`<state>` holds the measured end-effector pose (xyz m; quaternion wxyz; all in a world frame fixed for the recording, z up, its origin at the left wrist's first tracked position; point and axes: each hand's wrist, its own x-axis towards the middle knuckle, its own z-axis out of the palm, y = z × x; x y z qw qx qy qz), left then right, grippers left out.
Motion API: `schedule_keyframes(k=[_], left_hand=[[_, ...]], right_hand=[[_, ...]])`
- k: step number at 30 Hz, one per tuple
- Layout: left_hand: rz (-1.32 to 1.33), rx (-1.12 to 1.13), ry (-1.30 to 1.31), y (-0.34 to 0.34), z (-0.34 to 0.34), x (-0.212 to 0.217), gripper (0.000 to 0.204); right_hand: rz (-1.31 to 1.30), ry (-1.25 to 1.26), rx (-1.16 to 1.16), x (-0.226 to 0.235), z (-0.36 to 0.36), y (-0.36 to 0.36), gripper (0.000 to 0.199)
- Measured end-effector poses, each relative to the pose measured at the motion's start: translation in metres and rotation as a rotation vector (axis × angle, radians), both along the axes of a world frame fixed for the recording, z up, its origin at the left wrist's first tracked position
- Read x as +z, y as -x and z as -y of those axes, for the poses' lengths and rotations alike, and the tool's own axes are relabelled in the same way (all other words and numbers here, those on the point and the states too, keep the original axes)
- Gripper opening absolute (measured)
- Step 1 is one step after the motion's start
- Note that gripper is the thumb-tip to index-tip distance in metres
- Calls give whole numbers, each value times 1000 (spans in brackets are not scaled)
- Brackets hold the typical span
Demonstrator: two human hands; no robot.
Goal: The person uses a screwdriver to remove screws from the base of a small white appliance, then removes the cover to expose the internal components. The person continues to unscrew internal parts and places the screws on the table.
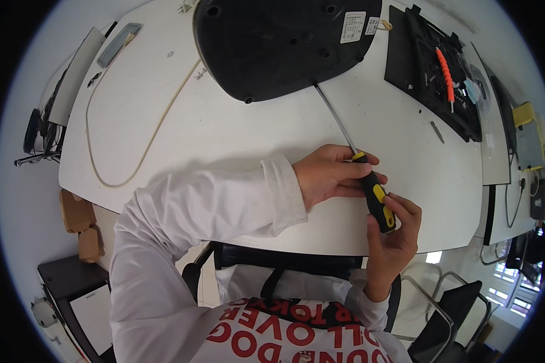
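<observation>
A long screwdriver [376, 192] with a black and yellow handle slants between my hands and a black, rounded appliance base [272, 51]. Its shaft tip meets the near edge of that base, at what looks like a screw hole. My left hand [333, 174] pinches the front of the handle near the shaft. Around the back end of the handle, the fingers of my right hand [398, 233] are closed. The base lies with its underside up, showing several holes and two white labels [353, 27].
A pale cord [157, 130] loops over the white table [224, 133] at left. An open black tool case [430, 72] with an orange-handled tool [445, 75] lies at far right, a small bit [437, 132] beside it. Small metal parts [200, 74] sit left of the base.
</observation>
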<state>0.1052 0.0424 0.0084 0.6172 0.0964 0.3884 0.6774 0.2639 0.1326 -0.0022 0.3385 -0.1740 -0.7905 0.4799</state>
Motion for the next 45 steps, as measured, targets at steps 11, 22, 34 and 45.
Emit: schedule_keyframes(k=[11, 22, 34, 45], left_hand=[[-27, -3, -10, -1, 2, 1, 36], [-15, 13, -53, -1, 1, 0, 39], [-104, 18, 1, -2, -1, 8, 46], [74, 42, -107, 3, 6, -4, 49]], right_hand=[[20, -52, 1, 1, 0, -1, 36], [15, -94, 30, 2, -5, 1, 36], [37, -174, 19, -6, -13, -5, 40], [-100, -146, 9, -19, -14, 1, 49]])
